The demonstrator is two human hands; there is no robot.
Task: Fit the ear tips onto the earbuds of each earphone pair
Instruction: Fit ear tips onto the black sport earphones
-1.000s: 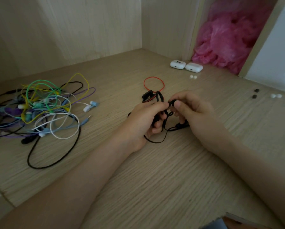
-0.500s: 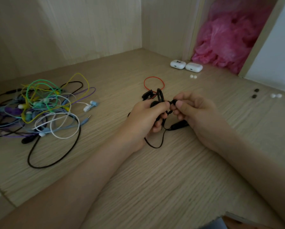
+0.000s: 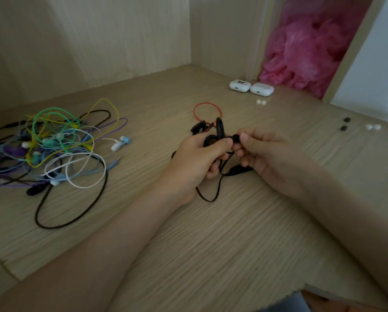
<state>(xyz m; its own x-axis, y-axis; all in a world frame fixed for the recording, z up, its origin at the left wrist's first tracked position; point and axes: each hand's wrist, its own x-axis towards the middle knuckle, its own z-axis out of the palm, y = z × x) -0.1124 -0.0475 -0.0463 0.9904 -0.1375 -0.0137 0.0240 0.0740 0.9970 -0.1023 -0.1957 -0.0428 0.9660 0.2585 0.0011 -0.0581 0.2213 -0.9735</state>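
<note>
Your left hand (image 3: 197,158) still grips the black earphone (image 3: 219,130). Your right hand (image 3: 263,152) pinches a black tip (image 3: 236,138) against its earbud, between both thumbs. Only the right thumb has shifted, so the tip likely isn't seated yet.
</note>
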